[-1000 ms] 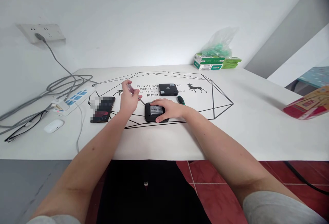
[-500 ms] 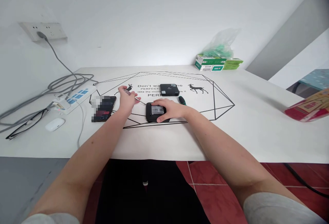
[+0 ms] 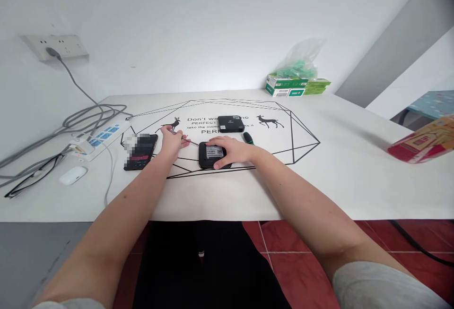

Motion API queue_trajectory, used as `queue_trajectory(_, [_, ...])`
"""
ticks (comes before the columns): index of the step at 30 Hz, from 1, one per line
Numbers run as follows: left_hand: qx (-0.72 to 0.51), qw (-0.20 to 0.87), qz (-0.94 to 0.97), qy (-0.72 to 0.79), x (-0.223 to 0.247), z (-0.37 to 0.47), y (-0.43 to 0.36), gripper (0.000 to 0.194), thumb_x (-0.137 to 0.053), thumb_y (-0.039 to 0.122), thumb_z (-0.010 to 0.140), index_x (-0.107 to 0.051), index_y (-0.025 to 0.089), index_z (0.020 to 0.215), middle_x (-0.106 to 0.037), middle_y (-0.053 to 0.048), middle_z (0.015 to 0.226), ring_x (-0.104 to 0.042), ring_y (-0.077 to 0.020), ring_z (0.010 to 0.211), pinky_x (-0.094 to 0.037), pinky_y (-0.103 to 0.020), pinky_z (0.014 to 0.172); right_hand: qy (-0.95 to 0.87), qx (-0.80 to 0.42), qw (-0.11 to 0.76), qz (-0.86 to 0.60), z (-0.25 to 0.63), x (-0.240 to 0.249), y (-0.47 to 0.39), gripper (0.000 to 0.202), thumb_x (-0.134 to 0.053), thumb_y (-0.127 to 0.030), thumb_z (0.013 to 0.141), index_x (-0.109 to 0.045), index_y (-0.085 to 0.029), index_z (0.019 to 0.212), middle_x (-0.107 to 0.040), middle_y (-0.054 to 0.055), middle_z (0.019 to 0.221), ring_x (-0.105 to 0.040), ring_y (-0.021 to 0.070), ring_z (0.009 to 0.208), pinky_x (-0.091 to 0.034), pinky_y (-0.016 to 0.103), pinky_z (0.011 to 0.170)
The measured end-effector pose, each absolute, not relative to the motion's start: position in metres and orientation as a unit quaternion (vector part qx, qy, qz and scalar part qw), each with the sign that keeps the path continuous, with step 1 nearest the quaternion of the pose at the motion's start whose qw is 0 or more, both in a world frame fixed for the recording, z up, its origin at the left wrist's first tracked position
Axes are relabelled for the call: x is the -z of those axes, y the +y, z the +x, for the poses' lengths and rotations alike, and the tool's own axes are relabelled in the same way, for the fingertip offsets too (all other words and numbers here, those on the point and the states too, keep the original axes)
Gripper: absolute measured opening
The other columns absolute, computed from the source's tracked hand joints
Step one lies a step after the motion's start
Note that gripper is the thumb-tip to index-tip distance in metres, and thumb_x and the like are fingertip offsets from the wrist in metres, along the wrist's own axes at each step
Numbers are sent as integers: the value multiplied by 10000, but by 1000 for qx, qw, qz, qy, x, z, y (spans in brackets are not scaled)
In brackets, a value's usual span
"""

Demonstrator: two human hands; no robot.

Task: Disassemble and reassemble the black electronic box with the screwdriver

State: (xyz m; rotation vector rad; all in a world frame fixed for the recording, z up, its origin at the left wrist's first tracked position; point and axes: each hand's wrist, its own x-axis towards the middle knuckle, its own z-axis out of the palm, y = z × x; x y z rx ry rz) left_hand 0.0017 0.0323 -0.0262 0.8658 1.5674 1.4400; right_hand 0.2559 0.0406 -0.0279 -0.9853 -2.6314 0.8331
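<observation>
The left hand (image 3: 172, 141) is holding a slim tool (image 3: 192, 142), fingers closed around its grip; the tip is pointing at the upper left corner of a labelled black case (image 3: 205, 159), contact being too small to confirm. The case is lying label up on the bench (image 3: 227, 200). The right hand (image 3: 232, 150) is holding its right side, thumb and fingers spanning it. A second black box (image 3: 231, 124) is sitting just behind.
</observation>
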Motion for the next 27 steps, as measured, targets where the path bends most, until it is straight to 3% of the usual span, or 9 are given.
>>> queue_trajectory(8, [-590, 307, 497, 557, 22, 10, 23, 464, -635, 137, 1023, -392, 311, 1378, -679, 28, 990, -781, -140, 706, -665, -261, 662, -893, -286, 111, -329, 256, 28, 40, 1056, -933, -748, 706, -607, -330, 1619, -562, 125, 1709, -452, 456, 1621, -322, 682, 1357])
queue_trajectory(15, [-570, 415, 368, 606, 20, 6, 29, 444, -569, 62, 1035, -344, 290, 1343, -657, 35, 943, -768, -131, 646, -685, -300, 683, -889, -289, 108, -338, 255, 27, 39, 1089, -944, -741, 688, -608, -294, 1622, -551, 137, 1716, -429, 451, 1638, -306, 648, 1374])
queue_trajectory(20, [-586, 344, 447, 581, 18, 9, 23, 460, -585, 81, 1035, -367, 292, 1380, -652, 41, 935, -767, -128, 660, -660, -245, 640, -891, -288, 108, -336, 256, 26, 40, 1066, -942, -740, 698, -611, -313, 1617, -556, 127, 1715, -441, 449, 1633, -319, 655, 1365])
queue_trajectory(23, [-585, 314, 492, 562, 18, 10, 22, 519, -628, 107, 1012, -384, 302, 1425, -650, 41, 949, -765, -125, 677, -651, -222, 628, -892, -286, 111, -332, 256, 27, 40, 1048, -940, -740, 700, -620, -323, 1607, -567, 125, 1704, -453, 454, 1623, -325, 668, 1357])
queue_trajectory(27, [-588, 386, 402, 586, 23, 8, 26, 757, -689, 62, 951, -289, 310, 1544, -633, 3, 1055, -782, -137, 718, -696, -276, 690, -892, -283, 96, -340, 256, 27, 39, 1102, -927, -752, 701, -575, -310, 1647, -510, 135, 1750, -384, 456, 1666, -274, 681, 1376])
